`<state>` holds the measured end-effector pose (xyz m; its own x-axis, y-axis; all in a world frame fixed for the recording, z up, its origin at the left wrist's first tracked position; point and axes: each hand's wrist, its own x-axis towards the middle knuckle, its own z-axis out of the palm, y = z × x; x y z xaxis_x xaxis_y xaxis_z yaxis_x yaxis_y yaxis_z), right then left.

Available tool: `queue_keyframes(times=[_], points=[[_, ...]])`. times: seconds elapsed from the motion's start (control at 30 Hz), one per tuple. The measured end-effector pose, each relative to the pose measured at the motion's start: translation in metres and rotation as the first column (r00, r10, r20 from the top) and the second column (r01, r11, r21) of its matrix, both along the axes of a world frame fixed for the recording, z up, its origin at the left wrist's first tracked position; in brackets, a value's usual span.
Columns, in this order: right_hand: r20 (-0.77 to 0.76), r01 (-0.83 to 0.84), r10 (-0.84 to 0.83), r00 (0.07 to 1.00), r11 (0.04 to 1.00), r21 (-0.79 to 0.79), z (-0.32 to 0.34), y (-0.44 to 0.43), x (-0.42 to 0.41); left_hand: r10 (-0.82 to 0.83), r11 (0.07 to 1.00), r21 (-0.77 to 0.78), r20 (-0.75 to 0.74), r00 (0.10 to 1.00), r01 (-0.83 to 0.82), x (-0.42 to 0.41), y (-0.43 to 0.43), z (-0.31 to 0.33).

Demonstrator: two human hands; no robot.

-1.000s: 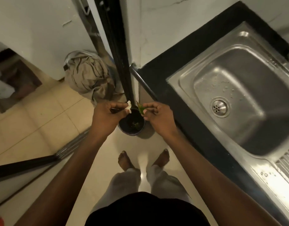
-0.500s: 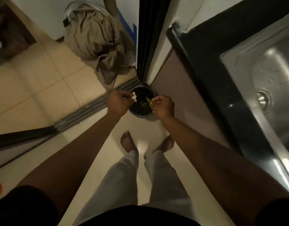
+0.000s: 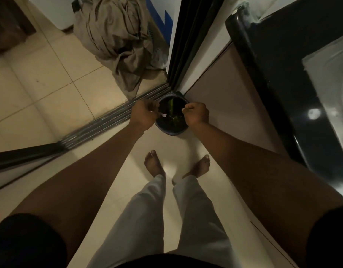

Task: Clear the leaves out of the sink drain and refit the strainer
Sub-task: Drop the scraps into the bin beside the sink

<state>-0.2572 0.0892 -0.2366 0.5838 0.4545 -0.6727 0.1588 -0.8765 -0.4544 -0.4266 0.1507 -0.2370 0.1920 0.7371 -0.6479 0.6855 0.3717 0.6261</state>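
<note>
My left hand [image 3: 144,115] hovers over the left rim of a small dark bin [image 3: 171,131] on the floor, fingers pinched on a small white scrap [image 3: 164,115]. Over the bin's right rim, my right hand [image 3: 196,114] is curled shut, with nothing visible between its fingers. Green leaves [image 3: 175,120] lie inside the bin, and a blurred green leaf streak [image 3: 171,105] shows above them. Only a corner of the steel sink [image 3: 329,78] appears at the far right. Its drain and strainer are out of view.
The black counter edge [image 3: 279,78] runs above the cabinet front [image 3: 230,97] on the right. A dark door frame [image 3: 188,41] and floor track [image 3: 108,120] meet at the bin. A crumpled beige cloth [image 3: 118,35] lies on the tiles. My bare feet [image 3: 154,163] stand behind the bin.
I have bent lower toward the bin, so the sink has slid out to the right. The green leaf pinched in my right hand is gone from it and now shows inside the bin.
</note>
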Motion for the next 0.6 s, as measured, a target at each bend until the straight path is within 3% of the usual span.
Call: queue_keyframes(times=[0.2,0.6], points=[[0.018,0.009,-0.01,1.0,0.998,0.064,0.019,-0.016,-0.005,0.051,0.996,0.065,0.041,0.998,-0.053,-0.013,-0.005,0.024],[-0.011,0.078,-0.08,0.997,0.909,0.409,0.148,-0.06,-0.019,-0.101,0.971,0.234,0.225,0.969,0.047,0.013,-0.033,0.156]])
